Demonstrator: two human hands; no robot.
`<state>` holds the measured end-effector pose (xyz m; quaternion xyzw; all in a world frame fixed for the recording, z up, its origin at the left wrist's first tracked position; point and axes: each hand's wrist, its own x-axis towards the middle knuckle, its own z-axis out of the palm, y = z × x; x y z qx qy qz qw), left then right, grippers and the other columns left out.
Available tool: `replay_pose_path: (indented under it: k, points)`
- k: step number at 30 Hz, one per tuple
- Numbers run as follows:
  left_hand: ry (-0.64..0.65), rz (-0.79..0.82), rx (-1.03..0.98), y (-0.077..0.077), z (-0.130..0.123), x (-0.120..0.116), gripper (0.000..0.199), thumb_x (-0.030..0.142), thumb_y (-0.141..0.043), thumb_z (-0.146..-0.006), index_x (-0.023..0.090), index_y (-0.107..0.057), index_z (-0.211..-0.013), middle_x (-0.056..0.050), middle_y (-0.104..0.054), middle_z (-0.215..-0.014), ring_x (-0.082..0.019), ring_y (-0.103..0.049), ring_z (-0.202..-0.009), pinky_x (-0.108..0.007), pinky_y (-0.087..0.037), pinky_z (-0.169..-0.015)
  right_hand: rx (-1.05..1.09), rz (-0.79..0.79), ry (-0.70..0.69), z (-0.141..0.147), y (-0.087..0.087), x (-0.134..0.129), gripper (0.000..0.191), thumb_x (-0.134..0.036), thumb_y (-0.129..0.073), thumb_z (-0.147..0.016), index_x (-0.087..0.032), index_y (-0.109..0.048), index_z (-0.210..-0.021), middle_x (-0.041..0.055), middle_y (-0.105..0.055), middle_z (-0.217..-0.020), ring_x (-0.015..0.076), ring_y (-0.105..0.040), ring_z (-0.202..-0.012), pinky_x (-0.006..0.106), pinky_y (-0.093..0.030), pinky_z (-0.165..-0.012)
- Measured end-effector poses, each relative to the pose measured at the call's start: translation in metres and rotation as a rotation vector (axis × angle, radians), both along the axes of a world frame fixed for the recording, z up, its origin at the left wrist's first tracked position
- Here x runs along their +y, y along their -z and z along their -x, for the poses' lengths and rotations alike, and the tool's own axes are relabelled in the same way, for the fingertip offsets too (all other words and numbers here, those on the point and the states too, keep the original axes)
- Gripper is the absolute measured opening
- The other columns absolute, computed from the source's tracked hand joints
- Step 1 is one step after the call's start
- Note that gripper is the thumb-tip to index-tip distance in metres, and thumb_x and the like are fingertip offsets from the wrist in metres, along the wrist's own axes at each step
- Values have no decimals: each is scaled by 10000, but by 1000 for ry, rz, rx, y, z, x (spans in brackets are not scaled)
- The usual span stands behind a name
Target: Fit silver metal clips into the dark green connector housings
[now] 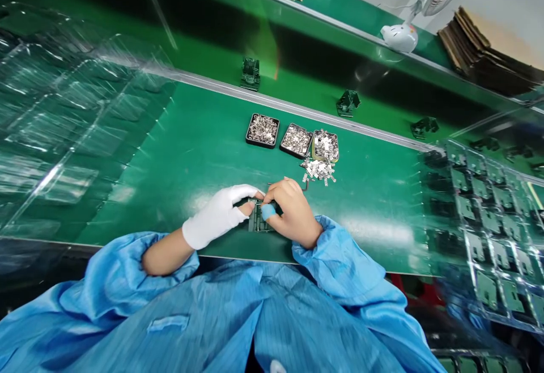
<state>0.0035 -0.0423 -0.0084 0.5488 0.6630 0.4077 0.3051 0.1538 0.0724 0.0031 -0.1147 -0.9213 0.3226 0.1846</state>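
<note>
My left hand (pixel 219 214), in a white glove with bare fingertips, pinches the left side of a small green circuit board (pixel 256 224) near the table's front edge. My right hand (pixel 291 208) is bare, with a blue wrap (pixel 267 211) on the thumb. Its fingers are closed together over the board's upper part; whatever they grip is hidden. The two hands' fingertips meet above the board. Just beyond the right hand, a loose pile of small silvery metal parts (pixel 318 170) lies on the green mat (pixel 204 146), with a thin dark bent tool (pixel 306 185) beside it.
Three small trays hold metal parts: a left one (pixel 262 145), a middle one (pixel 295 153) and a right one (pixel 338 149). Clear plastic trays (pixel 63 135) stand at left; a tray of boards (pixel 488 231) stands at right. Several board assemblies (pixel 250 72) line the back. A fan (pixel 399 38) sits above.
</note>
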Motion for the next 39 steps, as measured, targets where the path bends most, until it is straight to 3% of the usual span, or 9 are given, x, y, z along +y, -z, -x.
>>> replay_pose_path:
  k: [6,12,21,23,29,35,39]
  points:
    - [7,38,-28,-1,0,-1,287,367,-432,-851,182,-630,-946,-41,-681,-973,-189,-624,-926,-301,-490,-873,68,42,-1,0,3,-1,62,-163,-487,-782,-210,-514,-811,30,-582,-865,175,-553,-877,404,-353,-975]
    - [1,47,-36,0,1,0,296,380,-435,-846,182,-629,-948,-41,-680,-981,-193,-623,-930,-307,-489,-885,111,81,-6,0,4,0,63,-149,-480,-782,-211,-484,-791,38,-587,-847,177,-548,-847,344,-423,-812]
    - [-36,19,-89,6,-1,1,273,400,-467,-839,186,-628,-894,-41,-678,-955,-199,-618,-920,-311,-484,-869,124,83,26,0,7,-9,101,-106,-473,-798,-206,-485,-794,57,-594,-908,183,-543,-894,331,-432,-797]
    - [-67,26,-113,8,-4,4,267,417,-482,-837,185,-613,-846,-34,-669,-911,-195,-612,-882,-309,-484,-834,130,160,12,0,8,-8,93,-114,-480,-806,-204,-502,-813,54,-590,-929,180,-544,-933,333,-430,-834]
    - [-161,32,-174,12,-15,5,219,363,-467,-840,196,-498,-978,-22,-590,-924,-171,-580,-878,-298,-483,-791,54,697,85,3,9,-3,115,-242,-519,-836,-196,-524,-941,19,-567,-889,140,-553,-828,278,-459,-761]
    - [-197,25,36,3,-16,4,300,321,-509,-807,198,-468,-1078,-59,-593,-1033,-203,-577,-983,-371,-474,-891,37,729,59,5,13,-2,136,-253,-524,-810,-198,-515,-934,17,-566,-920,144,-545,-859,312,-447,-840]
    - [-308,-112,-44,0,-1,-3,404,406,-557,-806,199,-453,-1138,-84,-609,-1102,-222,-583,-1052,-422,-449,-972,107,874,69,1,12,12,231,-382,-526,-842,-196,-519,-980,43,-594,-985,159,-576,-927,338,-455,-889]
